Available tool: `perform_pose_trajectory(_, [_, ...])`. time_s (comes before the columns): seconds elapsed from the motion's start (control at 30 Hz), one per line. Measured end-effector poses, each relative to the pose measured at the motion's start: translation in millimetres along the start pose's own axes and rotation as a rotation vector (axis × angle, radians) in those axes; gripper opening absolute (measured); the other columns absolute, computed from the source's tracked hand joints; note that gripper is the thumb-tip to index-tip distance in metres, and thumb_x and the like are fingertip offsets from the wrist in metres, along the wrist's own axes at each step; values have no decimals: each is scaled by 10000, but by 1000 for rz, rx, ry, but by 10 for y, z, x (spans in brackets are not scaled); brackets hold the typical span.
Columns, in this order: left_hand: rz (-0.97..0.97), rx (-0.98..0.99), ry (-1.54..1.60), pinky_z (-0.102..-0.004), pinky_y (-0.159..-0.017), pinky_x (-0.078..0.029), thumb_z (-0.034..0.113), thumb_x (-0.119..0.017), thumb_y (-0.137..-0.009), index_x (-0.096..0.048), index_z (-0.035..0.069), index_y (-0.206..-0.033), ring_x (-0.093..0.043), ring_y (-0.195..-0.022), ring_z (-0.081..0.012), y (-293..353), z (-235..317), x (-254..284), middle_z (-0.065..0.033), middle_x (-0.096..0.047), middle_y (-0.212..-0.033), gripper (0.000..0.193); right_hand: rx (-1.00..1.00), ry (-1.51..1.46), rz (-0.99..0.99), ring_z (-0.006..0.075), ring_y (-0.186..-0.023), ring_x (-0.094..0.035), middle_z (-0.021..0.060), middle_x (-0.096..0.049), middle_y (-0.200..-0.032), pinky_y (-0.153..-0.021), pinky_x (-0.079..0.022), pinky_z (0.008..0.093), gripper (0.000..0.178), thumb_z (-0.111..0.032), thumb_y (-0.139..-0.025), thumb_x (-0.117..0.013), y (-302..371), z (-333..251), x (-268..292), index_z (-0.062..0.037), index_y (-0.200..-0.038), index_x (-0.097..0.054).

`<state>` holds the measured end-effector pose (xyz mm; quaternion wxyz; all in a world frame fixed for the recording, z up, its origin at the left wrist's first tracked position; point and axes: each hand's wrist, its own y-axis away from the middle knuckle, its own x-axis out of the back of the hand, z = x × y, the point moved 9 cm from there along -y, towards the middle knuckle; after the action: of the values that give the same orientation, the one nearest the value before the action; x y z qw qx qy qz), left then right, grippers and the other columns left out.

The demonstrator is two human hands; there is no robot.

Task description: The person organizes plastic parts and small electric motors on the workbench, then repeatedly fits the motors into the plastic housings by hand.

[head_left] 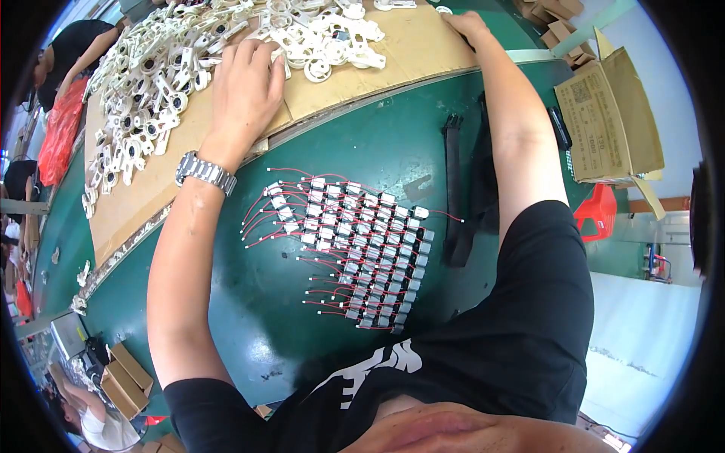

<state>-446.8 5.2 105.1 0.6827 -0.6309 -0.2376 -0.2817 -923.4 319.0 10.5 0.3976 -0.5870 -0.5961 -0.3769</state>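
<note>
**Both hands up on the cardboard, among the white plastic parts**

The left hand lies palm down on the cardboard sheet, fingers spread loosely, at the near edge of the heap of white plastic parts. Its fingertips reach the pieces by the middle of the pile; whether they pinch one cannot be told. A metal wristwatch sits on that wrist.

The right hand rests well apart from the left, at the far right edge of the same sheet, fingers curled over the board's rim and grasping no part. The heap lies between the two hands and spreads away to the left along the sheet.

Nearer the body, on the green table, rows of small motors with red wires lie between the forearms, touched by neither hand. A black strap lies just beside the right forearm. An open cardboard box stands off to the right.
</note>
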Motion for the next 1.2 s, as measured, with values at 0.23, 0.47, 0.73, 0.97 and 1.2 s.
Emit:
perform_pose_trajectory(0.23, [-10, 107, -22, -468, -968, -461, 220, -633, -982, -689, 54, -1171, -570, -1111, -345, 106, -318, -91, -127, -645, -1157, 258, 110, -97, 143, 384, -1067, -719, 262, -735, -1117, -873, -561, 437, 567, -419, -795, -830, 155, -309, -3, 39, -1115, -733])
perform_pose_trajectory(0.47, [-79, 363, 5, -422, -1079, -437, 407, -542, -1056, -618, -1, -1348, -562, -1251, -357, -103, -1064, -456, -194, -657, -1289, 507, 374, -612, -87, 374, -942, -745, 221, -765, -1071, -821, -564, 445, 410, -289, -861, -756, 1272, -1543, 40, -1, -1152, -744])
perform_pose_trajectory(0.73, [-455, 675, 853, -394, -1177, -357, 622, -438, -989, -595, 109, -1470, -466, -1444, -311, -386, -458, -413, -149, -528, -1553, 720, 487, -719, -251, 271, -1534, -342, 157, -399, -1643, -1261, -231, 351, 763, -589, -1067, -417, 2268, -1992, -688, -8, -1561, -427])
perform_pose_trajectory(0.97, [-432, 661, 876, -371, -1025, -471, 528, -546, -1000, -593, 32, -1428, -599, -1233, -263, -208, -973, -789, -136, -648, -1380, 657, 430, -1003, -63, 359, -1326, -541, 227, -601, -1406, -1125, -383, 408, 559, -458, -1011, -561, 3329, -2490, -725, -17, -1342, -654])
perform_pose_trajectory(1.2, [-227, 747, 1161, -282, -849, -507, 404, -570, -1037, -650, 116, -1362, -621, -1073, -149, 475, -1487, -244, -25, -688, -1211, 442, 609, -1194, 64, 347, -1256, -562, 214, -626, -1296, -1091, -417, 408, 459, -322, -935, -641, 4419, -2917, -806, 3, -1256, -690])
